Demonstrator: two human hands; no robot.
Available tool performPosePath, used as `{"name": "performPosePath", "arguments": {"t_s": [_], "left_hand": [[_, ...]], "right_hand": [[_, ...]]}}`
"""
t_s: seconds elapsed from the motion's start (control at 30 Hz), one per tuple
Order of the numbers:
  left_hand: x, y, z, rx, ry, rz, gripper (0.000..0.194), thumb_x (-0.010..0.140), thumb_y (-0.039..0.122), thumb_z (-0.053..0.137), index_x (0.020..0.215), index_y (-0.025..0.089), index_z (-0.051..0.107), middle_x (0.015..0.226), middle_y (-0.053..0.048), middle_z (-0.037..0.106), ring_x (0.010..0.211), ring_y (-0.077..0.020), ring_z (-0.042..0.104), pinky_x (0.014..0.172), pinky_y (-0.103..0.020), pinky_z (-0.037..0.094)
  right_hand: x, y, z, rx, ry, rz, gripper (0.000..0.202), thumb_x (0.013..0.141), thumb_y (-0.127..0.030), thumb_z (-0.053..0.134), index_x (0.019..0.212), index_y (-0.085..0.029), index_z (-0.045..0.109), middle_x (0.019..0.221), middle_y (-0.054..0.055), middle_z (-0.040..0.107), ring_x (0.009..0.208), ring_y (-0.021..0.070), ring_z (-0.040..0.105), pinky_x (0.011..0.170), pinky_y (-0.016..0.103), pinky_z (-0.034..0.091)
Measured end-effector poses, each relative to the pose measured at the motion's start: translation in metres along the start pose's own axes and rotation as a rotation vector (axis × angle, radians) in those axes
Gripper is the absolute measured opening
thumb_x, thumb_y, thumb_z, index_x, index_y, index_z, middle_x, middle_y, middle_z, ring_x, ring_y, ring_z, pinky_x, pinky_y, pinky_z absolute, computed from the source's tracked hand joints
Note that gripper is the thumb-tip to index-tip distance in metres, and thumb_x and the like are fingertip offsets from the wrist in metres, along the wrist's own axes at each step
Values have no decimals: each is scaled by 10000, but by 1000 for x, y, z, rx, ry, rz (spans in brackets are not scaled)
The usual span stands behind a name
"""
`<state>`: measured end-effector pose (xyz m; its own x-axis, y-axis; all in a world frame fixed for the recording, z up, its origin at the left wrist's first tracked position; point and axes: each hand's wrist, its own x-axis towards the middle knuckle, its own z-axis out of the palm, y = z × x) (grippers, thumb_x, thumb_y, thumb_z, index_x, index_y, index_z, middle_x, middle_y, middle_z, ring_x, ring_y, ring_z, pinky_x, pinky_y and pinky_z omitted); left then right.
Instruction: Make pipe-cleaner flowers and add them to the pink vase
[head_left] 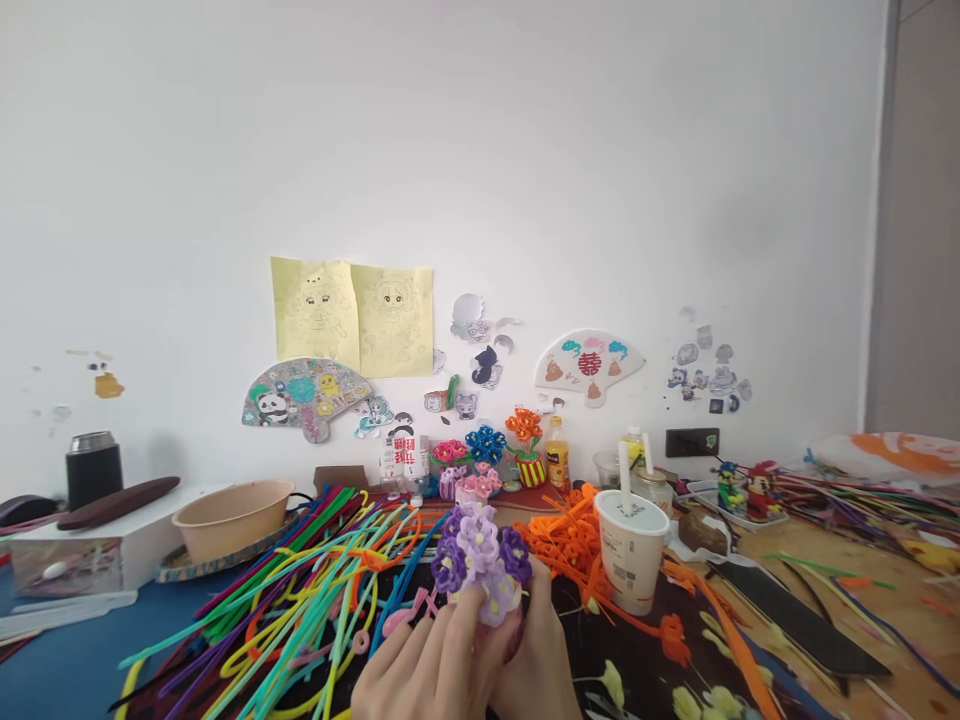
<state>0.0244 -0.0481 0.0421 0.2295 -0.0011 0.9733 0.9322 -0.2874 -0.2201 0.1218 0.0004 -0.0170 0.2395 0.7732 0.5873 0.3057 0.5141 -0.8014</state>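
A small bunch of purple and lilac pipe-cleaner flowers [478, 540] with pale yellow centres stands up between my two hands, low in the middle of the head view. My left hand [429, 668] is closed, with its fingertips pressed on the lower lilac bloom. From the other side, my right hand [541, 645] wraps round the base of the bunch, its thumb side against the flowers. The stems and whatever they stand in are mostly hidden by my hands. Pink curled pipe-cleaner pieces [405, 615] lie just left of my hands.
Loose coloured pipe cleaners [322, 580] spread on the left; orange ones [566, 540] heap on the right. A lidded drink cup with a straw [631, 560] stands close to my right hand. Behind are several potted pipe-cleaner flowers [528, 445]. A beige bowl [234, 520] sits far left.
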Motion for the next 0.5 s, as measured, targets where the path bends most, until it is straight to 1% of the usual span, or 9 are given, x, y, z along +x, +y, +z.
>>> {"name": "performPosePath", "arguments": {"t_s": [0.17, 0.33, 0.4, 0.5], "left_hand": [[1, 2, 1, 2, 16, 10, 166, 864, 307, 623, 882, 142, 631, 607, 14, 730, 490, -107, 662, 598, -251, 429], [-4, -4, -1, -7, -52, 46, 116, 899, 223, 570, 924, 136, 641, 688, -7, 756, 558, -108, 692, 619, -239, 430], [-5, -7, -1, -16, -59, 73, 100, 886, 200, 588, 928, 125, 640, 692, -5, 755, 576, -102, 700, 644, -226, 433], [-5, -8, 0, -14, -42, 44, 86, 865, 194, 619, 908, 124, 643, 671, 4, 748, 558, -101, 695, 648, -228, 432]], "right_hand": [[1, 3, 1, 11, 2, -5, 668, 562, -370, 671, 1149, -204, 400, 895, 89, 717, 761, 301, 711, 598, 327, 540], [1, 0, 0, 8, 10, -8, 670, 559, -348, 692, 1152, -206, 416, 890, 81, 722, 765, 294, 715, 585, 306, 549], [1, -3, -1, -17, 29, -15, 661, 550, -333, 688, 1142, -202, 424, 893, 82, 714, 775, 298, 709, 593, 317, 550], [0, -7, -2, -57, 47, -43, 629, 543, -303, 662, 1118, -197, 431, 926, 93, 693, 793, 296, 700, 640, 340, 551]]}}
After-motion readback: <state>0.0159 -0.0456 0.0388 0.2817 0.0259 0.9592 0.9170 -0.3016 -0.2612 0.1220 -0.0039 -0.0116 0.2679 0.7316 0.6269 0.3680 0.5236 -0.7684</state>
